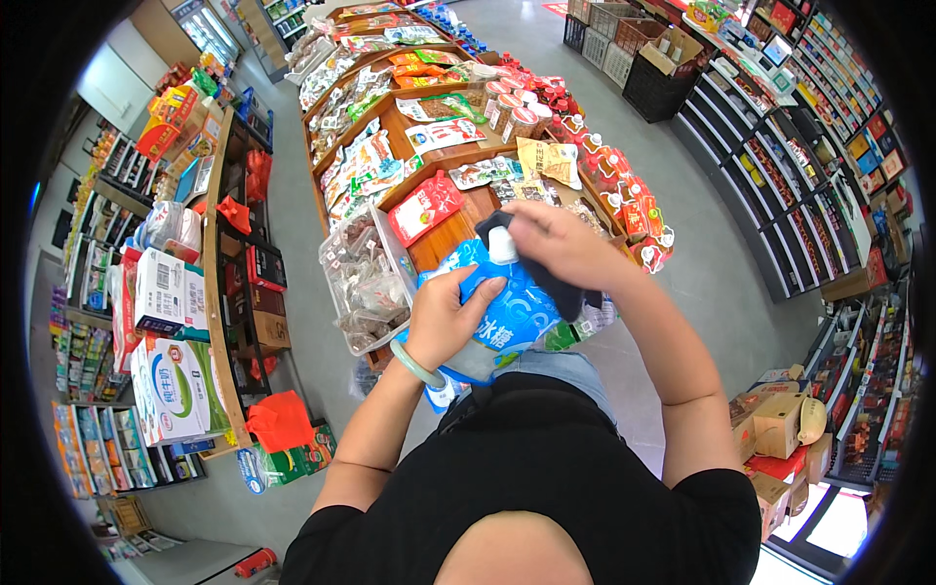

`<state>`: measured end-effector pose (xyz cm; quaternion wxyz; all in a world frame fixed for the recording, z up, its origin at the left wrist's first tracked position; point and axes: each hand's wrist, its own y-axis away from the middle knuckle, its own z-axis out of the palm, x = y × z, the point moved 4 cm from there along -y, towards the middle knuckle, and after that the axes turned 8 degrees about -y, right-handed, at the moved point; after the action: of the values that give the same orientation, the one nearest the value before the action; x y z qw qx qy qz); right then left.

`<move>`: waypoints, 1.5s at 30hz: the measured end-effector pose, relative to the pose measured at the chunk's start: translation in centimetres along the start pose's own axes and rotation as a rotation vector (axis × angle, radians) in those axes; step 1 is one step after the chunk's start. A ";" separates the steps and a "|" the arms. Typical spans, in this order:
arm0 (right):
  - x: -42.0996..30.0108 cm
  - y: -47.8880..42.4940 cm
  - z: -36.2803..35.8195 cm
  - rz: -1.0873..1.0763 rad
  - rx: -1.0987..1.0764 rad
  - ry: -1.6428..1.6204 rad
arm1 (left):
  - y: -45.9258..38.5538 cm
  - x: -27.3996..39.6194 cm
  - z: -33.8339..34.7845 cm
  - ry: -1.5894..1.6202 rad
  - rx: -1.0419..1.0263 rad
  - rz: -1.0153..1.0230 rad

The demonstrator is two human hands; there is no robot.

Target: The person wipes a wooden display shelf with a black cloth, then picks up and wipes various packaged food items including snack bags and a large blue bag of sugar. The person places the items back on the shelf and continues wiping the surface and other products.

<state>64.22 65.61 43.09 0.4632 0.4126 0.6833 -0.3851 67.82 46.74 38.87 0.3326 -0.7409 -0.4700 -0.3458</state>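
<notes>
My left hand grips a blue plastic pouch of rock sugar with a white screw cap, held tilted before my body. My right hand is at the cap and holds a dark cloth, which hangs behind and along the pouch's right side. A red spouted pouch lies on the wooden display stand just beyond my hands. Left of the blue pouch stands a clear plastic bin of small bagged goods. A yellow snack bag lies farther back on the stand.
The stand's compartments hold many packets, lidded jars and, along the right edge, red-capped pouches. At the left is a wooden-topped shelf with milk cartons. Black shelving stands right, with cardboard boxes at lower right.
</notes>
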 end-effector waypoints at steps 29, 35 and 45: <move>4.4 4.1 -3.6 -0.330 0.853 -0.810 | -2.1 -3.8 -0.7 1.005 0.261 -0.367; 2.3 5.5 8.9 -0.444 0.467 0.854 | -1.8 -2.6 2.0 0.926 0.394 -0.237; 4.1 -2.0 3.3 0.060 0.556 -0.173 | 0.4 -2.4 2.7 0.542 0.544 0.108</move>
<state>62.48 62.78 38.57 0.4003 0.5094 0.4968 -0.5774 67.93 47.68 35.42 0.6469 -0.5308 -0.4001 -0.3737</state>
